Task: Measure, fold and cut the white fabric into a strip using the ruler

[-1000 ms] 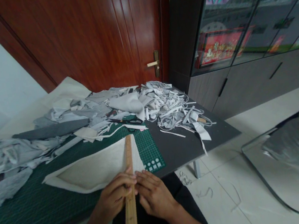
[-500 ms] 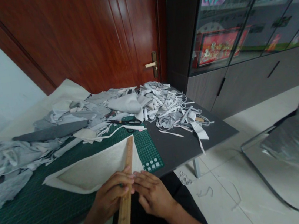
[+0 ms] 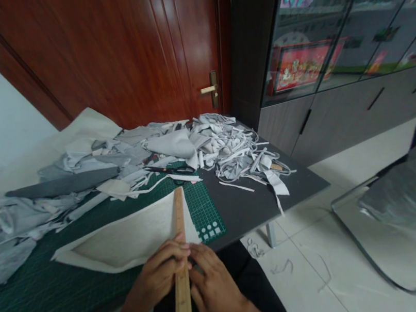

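My left hand (image 3: 159, 273) and right hand (image 3: 214, 288) are both closed on the wooden ruler (image 3: 183, 290), one at each edge. The ruler lies along the pale fabric sheet (image 3: 127, 243), which rests on the green cutting mat (image 3: 205, 213), with grey scraps (image 3: 231, 157) piled beyond and the ruler's near end jutting off the table (image 3: 262, 208).

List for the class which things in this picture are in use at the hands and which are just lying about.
In use: left hand, right hand, wooden ruler, cream fabric piece, green cutting mat.
Lying about: scissors, heap of grey and white fabric strips.
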Tool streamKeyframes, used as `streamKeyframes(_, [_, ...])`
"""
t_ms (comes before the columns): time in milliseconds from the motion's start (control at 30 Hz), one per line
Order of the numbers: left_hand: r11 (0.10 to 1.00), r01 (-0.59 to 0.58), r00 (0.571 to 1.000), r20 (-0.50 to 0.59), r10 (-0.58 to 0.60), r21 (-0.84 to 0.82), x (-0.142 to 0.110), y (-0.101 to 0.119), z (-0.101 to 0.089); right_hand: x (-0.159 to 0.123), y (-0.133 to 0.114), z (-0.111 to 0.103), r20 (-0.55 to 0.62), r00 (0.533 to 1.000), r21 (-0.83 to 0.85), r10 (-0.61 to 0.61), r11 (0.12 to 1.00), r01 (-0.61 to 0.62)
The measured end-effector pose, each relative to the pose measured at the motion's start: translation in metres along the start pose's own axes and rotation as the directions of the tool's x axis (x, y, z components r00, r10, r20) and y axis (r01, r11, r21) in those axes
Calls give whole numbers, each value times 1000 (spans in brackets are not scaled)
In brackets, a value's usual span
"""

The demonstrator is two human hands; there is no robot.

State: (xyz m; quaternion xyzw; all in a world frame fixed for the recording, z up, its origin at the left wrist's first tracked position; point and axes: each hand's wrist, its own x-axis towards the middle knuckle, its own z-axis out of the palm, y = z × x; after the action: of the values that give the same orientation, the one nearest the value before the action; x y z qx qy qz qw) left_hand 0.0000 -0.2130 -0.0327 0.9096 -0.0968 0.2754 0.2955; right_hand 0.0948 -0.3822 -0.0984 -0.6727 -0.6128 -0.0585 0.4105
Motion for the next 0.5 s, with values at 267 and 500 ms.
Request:
streamKeyframes(267, [1000,-20,998,59,19,12,7,4,-1,-4,-11,-4,82,995,-57,53,997,-48])
streamKeyframes(500, [995,-36,998,59,30,97,7,4,1,-4,-7,-12,-17,997,-12,71,997,-71])
